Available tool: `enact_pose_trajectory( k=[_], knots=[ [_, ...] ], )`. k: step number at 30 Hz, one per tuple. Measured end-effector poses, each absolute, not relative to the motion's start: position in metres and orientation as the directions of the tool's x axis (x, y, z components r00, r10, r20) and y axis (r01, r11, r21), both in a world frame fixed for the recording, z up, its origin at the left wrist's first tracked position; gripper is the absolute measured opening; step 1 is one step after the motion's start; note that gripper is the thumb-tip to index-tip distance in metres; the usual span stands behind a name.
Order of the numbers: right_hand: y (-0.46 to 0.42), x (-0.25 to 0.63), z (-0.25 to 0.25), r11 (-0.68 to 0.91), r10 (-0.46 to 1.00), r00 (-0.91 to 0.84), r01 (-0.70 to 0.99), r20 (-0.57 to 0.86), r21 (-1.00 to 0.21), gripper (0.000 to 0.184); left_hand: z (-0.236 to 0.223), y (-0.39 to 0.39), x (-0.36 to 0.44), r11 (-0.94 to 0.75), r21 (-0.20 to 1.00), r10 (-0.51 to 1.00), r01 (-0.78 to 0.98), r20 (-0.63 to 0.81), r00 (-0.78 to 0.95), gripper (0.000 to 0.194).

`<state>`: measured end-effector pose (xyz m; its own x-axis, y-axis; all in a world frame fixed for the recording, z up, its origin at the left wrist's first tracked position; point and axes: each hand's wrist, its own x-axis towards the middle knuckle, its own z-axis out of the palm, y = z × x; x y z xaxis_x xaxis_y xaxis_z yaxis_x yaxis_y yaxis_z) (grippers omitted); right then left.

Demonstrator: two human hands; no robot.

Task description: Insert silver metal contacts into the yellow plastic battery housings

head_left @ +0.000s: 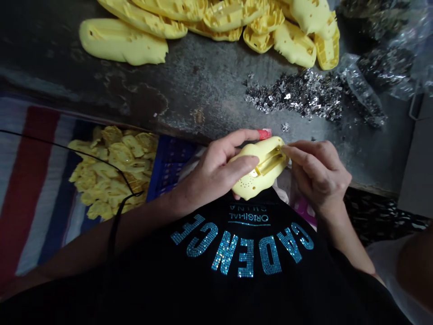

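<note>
My left hand (pixel 216 169) grips a yellow plastic shell (pixel 252 183) just above my lap, thumb across its hollow inner side and a red-tipped forefinger along its far edge. My right hand (pixel 316 169) is pinched at the shell's right end, fingertips pressed against the slot there. Whatever small piece those fingertips hold is too tiny to make out. The shell lies with its open side up, small holes showing near its lower end.
A heap of small shiny metal pieces (pixel 297 95) lies on the dark worktable (pixel 189 90), beside clear bags (pixel 382 67) of more. Several yellow shells (pixel 209 22) are piled at the table's far edge. At lower left, a striped sack (pixel 30 180) holds smaller yellow parts (pixel 108 169).
</note>
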<state>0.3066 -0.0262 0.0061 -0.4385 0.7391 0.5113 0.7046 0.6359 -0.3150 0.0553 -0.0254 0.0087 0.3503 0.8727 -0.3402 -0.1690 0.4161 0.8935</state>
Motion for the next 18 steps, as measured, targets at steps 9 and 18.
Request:
enact_pose_trajectory(
  k=[9,18],
  knots=[
    [-0.011,0.314,0.003,0.442,0.892,-0.341,0.524,0.296,-0.728,0.027,0.010,-0.029,0.058,0.350,0.932,0.893,-0.092,-0.303,0.334,0.054],
    [0.011,0.322,0.015,0.357,0.888,-0.447,0.515,0.112,-0.779,0.033,0.022,-0.038,0.063,0.129,0.974,0.937,0.186,-0.181,0.299,0.070]
  ],
)
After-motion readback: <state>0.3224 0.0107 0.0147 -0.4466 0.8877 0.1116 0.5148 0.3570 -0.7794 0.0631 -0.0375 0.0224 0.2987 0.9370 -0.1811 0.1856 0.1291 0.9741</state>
